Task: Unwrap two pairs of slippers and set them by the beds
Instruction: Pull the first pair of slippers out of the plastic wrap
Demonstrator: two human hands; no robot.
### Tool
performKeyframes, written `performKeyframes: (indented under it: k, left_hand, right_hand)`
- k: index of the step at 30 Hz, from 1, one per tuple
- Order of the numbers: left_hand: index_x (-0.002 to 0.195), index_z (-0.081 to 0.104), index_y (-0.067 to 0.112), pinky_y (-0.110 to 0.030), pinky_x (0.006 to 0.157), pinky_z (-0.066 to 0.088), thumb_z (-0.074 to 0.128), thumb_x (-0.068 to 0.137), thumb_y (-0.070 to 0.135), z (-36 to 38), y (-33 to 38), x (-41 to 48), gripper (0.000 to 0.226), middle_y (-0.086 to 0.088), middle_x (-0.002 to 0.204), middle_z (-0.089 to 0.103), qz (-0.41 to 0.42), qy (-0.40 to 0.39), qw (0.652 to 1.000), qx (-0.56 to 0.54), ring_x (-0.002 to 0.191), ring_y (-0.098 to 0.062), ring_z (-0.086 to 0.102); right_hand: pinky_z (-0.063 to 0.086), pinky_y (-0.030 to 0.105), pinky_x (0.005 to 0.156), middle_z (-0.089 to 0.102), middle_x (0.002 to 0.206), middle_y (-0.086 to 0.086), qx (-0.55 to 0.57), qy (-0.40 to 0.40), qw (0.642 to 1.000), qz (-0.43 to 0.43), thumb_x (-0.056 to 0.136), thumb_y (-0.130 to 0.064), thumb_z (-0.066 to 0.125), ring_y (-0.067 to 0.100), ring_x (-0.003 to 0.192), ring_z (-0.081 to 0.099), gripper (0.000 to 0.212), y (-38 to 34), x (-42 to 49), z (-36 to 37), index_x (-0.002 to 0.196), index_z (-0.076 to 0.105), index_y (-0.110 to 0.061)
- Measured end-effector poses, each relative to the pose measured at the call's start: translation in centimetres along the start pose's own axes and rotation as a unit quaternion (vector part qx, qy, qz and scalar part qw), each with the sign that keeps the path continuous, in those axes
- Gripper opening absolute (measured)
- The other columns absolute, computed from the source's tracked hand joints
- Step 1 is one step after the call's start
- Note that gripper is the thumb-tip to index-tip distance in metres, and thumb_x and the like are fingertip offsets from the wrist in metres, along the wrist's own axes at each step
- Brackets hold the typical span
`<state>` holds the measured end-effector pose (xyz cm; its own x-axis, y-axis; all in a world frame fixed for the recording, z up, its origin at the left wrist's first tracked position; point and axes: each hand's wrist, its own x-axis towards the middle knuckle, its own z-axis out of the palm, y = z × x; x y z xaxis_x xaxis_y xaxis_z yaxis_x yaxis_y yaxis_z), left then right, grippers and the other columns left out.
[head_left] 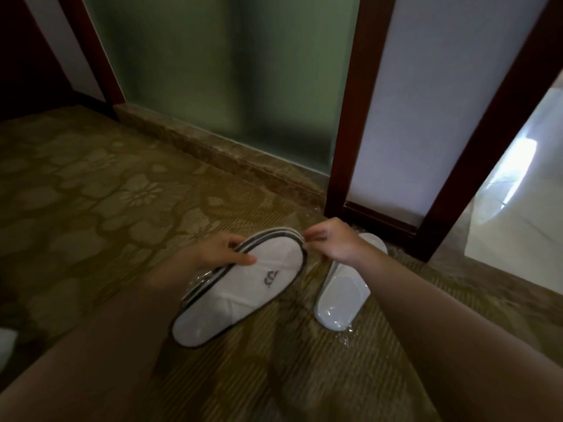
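Note:
A stacked pair of white slippers [240,287] with dark edging and a small logo sits in clear plastic wrap, held above the carpet. My left hand [213,249] grips its upper left edge, thumb on top. My right hand [332,240] pinches the clear wrap at the toe end of that pair. A second white pair [344,296] in clear plastic lies on the carpet to the right, partly under my right wrist.
The floor is olive carpet [106,208] with a flower pattern. A stone sill [219,150] runs below a frosted glass panel. A dark wooden door frame [350,117] stands behind the slippers, and pale tiles [518,223] lie beyond it at right.

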<state>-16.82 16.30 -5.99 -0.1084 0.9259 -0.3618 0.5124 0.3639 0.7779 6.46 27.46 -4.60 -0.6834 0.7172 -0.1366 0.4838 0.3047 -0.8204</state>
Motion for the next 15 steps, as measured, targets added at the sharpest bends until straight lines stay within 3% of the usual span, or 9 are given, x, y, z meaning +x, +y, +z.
performKeyframes:
  k: [2,4,9,12,15]
  left_hand:
    - [0.106,0.068,0.016,-0.014,0.061,0.053,0.071,0.079,0.03,0.1,0.4,0.0,0.031,0.001,0.097,0.068,0.004,-0.01,1.0,0.027,0.083,-0.008,0.065]
    - [0.109,0.067,0.014,-0.011,0.062,0.051,0.071,0.079,0.03,0.2,0.7,0.1,0.034,0.003,0.096,0.068,0.011,-0.016,0.999,0.038,0.082,-0.004,0.064]
    - [0.102,0.065,0.023,-0.01,0.056,0.049,0.071,0.079,0.029,0.4,1.0,0.4,0.024,0.011,0.09,0.066,0.008,-0.008,1.0,0.005,0.079,-0.002,0.063]
    - [0.104,0.065,0.016,-0.02,0.064,0.05,0.07,0.08,0.03,0.2,1.5,0.7,0.028,0.003,0.094,0.066,0.023,0.036,0.999,0.025,0.083,-0.009,0.062]
    - [0.104,0.065,0.01,-0.022,0.069,0.051,0.067,0.083,0.027,0.2,1.5,0.7,0.027,-0.006,0.099,0.067,0.033,0.047,0.998,0.015,0.085,-0.014,0.063]
  right_hand:
    - [0.057,0.035,0.069,0.068,0.084,-0.014,0.011,-0.028,1.0,0.005,0.078,-0.011,0.072,0.017,0.091,0.069,0.03,0.2,0.0,0.0,0.108,0.069,-0.011]
    - [0.057,0.041,0.078,0.068,0.085,-0.015,0.005,-0.039,0.999,0.002,0.076,-0.013,0.074,0.015,0.09,0.069,0.027,0.4,0.0,-0.1,0.101,0.069,-0.02]
    - [0.053,0.033,0.078,0.067,0.082,-0.01,-0.057,-0.005,0.998,-0.016,0.076,-0.022,0.074,0.016,0.089,0.067,0.013,0.1,0.3,-0.2,0.082,0.068,-0.032]
    - [0.047,0.028,0.083,0.066,0.089,-0.009,-0.073,0.038,0.996,-0.022,0.078,-0.026,0.072,0.014,0.097,0.064,0.016,0.0,0.4,-0.2,0.094,0.071,-0.026]
    - [0.045,0.029,0.088,0.069,0.109,0.001,-0.085,0.118,0.989,-0.008,0.079,-0.029,0.072,0.019,0.108,0.062,0.042,-0.2,0.5,-0.3,0.119,0.063,-0.02]
